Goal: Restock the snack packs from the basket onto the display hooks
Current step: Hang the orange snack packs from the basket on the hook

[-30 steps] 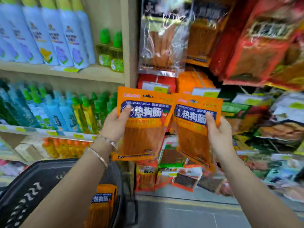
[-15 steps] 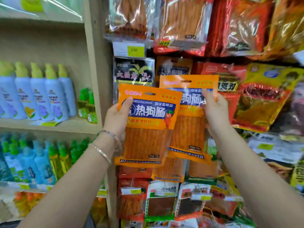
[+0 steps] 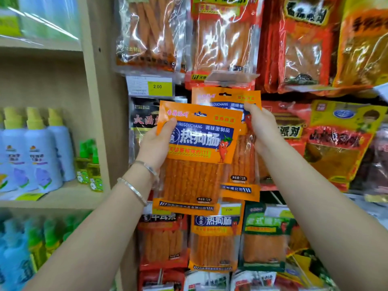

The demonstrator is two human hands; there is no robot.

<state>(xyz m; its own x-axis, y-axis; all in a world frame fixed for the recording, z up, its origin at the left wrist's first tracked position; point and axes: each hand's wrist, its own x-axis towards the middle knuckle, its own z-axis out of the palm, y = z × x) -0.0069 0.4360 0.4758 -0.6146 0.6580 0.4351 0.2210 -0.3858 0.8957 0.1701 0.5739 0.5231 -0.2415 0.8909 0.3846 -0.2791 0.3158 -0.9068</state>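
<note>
Two orange snack packs with blue labels are raised in front of the hanging display. My left hand [image 3: 156, 141] grips the nearer pack [image 3: 195, 156] by its left edge, thumb on the front. My right hand [image 3: 262, 129] holds the farther pack [image 3: 239, 164] by its right side; that pack's top hang-hole sits just under a clear hook tag [image 3: 228, 77]. The nearer pack overlaps the farther one. A matching pack [image 3: 214, 242] hangs below them. The basket is out of view.
Hanging snack packs fill the wall around my hands, with a yellow 2.00 price tag [image 3: 159, 87] above left. A wooden shelf post [image 3: 100, 101] stands to the left. Left of it, shelves [image 3: 52, 196] carry spray bottles and small green bottles.
Both hands have lifted the two packs higher up the display, and my view has tilted up, away from the basket. The right-hand pack has risen to just under the hook tag.
</note>
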